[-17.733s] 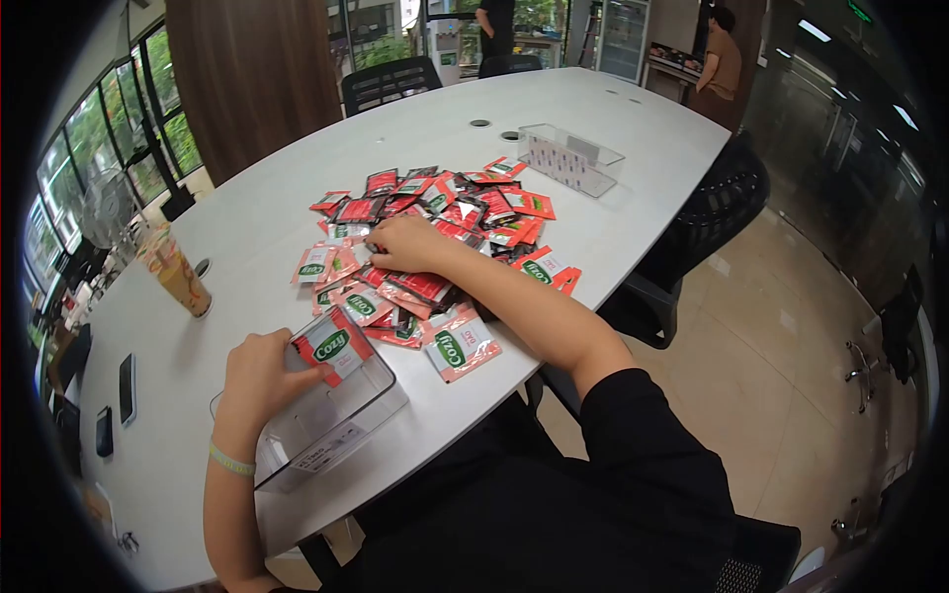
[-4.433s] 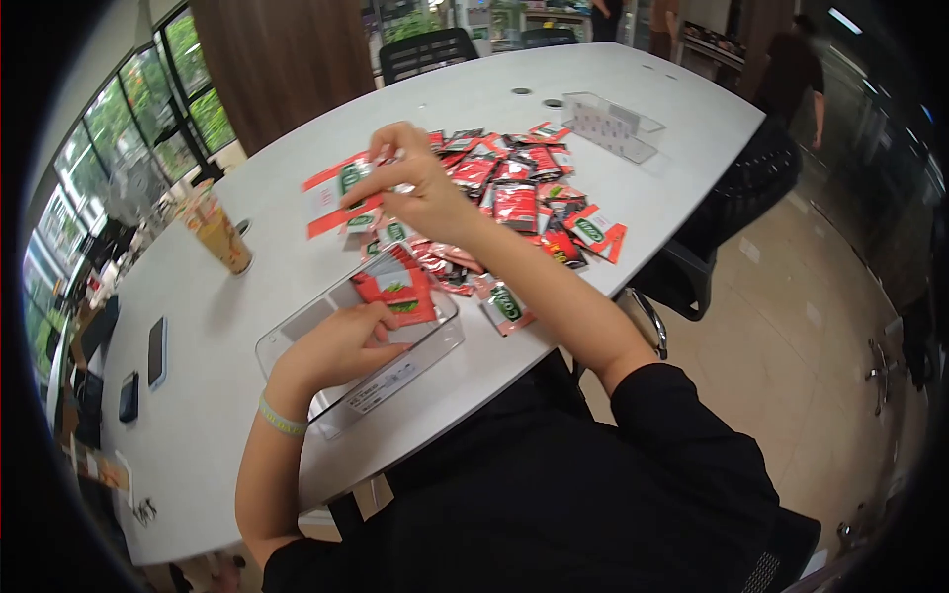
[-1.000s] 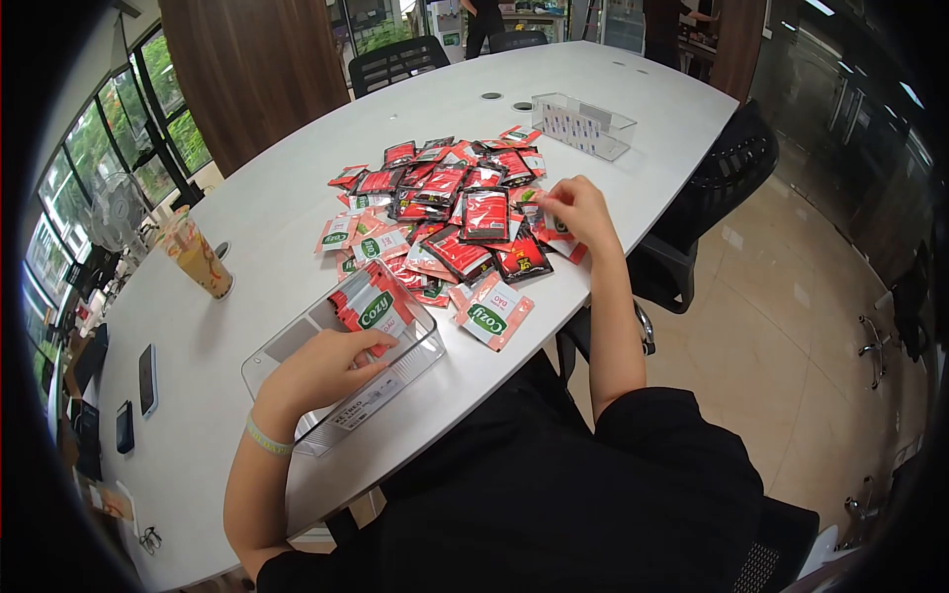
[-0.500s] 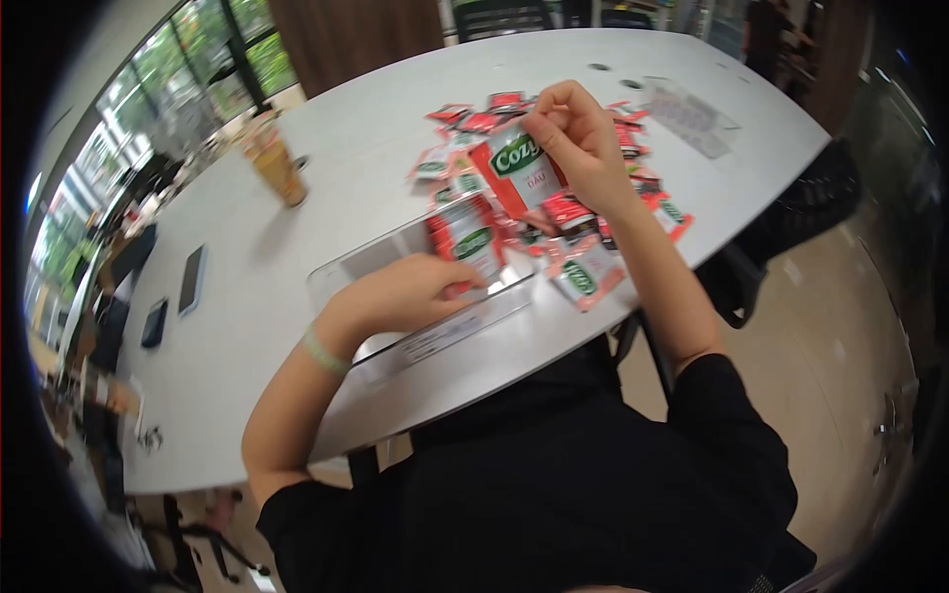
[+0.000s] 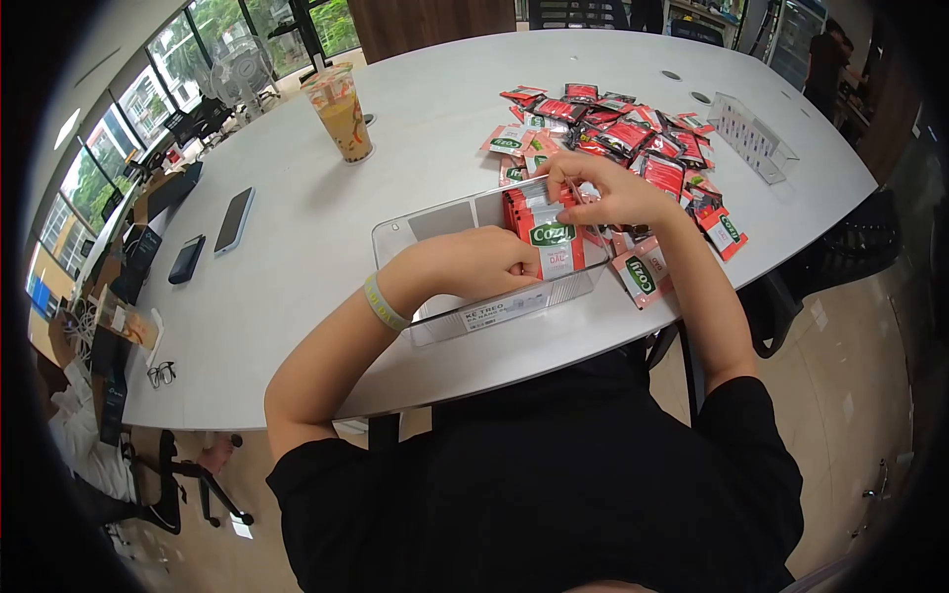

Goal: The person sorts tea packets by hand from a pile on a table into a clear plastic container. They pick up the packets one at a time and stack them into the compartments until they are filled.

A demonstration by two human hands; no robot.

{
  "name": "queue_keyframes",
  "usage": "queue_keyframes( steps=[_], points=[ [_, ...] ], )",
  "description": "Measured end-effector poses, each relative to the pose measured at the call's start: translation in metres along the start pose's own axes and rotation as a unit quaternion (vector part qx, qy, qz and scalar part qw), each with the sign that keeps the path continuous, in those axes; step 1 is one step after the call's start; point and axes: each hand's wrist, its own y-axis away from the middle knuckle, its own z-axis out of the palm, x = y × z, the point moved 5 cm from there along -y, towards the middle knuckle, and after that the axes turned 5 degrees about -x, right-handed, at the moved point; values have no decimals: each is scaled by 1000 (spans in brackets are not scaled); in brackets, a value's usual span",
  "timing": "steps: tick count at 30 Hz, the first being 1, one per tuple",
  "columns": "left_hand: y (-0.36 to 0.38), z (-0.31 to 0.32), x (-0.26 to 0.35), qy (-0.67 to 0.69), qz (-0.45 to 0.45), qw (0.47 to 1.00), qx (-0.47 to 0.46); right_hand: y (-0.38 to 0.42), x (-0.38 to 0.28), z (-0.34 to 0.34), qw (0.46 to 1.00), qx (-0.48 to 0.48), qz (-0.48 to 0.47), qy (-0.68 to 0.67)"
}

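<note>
A clear plastic box [image 5: 504,307] stands near the table's front edge, with a row of red and white Cozy sachets [image 5: 554,237] upright in its right end. My left hand [image 5: 484,265] is inside the box, its curled fingers against the front of the row. At the box's right end, my right hand [image 5: 608,193] has thumb and fingers around the top of the sachets. Behind and to the right lies a loose pile of red sachets [image 5: 623,133]. One sachet [image 5: 643,271] lies flat just right of the box.
A cup with a drink [image 5: 346,119] stands at the back left. Left of the box lie a phone [image 5: 234,219], a dark case [image 5: 186,259] and glasses [image 5: 161,374]. A second clear container [image 5: 751,138] is at the right. The white table [image 5: 297,326] has a curved edge.
My right hand has brought its sachet down from above the pile to the row in the box. My left hand stays in the box. The whole view has shifted.
</note>
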Motion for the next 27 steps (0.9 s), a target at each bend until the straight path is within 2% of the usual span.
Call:
queue_keyframes(
  steps=[1,3,5,8,9,11,13,15,17,19,20,22,23,25,27],
  points=[
    [0,0,1,7,-4,1000,-5,0,0,1,1000,2,-1,1],
    [1,-1,2,7,-11,1000,-12,0,5,4,996,6,35,-79],
    [0,0,2,6,-12,1000,-21,0,10,3,996,7,42,-80],
    [1,-1,5,13,15,1000,-4,4,12,-10,986,39,18,-163],
    [2,-2,5,15,6,1000,-5,7,19,-22,982,68,5,-177],
    [1,-1,5,17,-1,1000,-9,21,37,-53,976,178,59,-111],
    [1,-2,5,21,-3,1000,-2,47,56,-88,938,306,134,93],
    [3,-4,9,20,-4,1000,-4,78,99,-118,870,397,205,209],
    [4,-4,10,20,-3,1000,-6,112,138,-141,822,441,301,196],
    [3,-5,11,11,0,1000,-5,144,165,-152,747,491,364,261],
    [3,-4,10,10,2,1000,-5,151,174,-152,746,492,364,262],
    [3,-3,8,16,0,1000,-3,168,189,-149,694,479,477,247],
    [3,-3,8,16,1,1000,-2,167,185,-148,695,479,476,248],
    [3,-3,8,27,-6,1000,-1,169,184,-143,695,495,502,144],
    [3,-3,8,29,-3,1000,-2,170,187,-143,696,502,495,135]
  ],
)
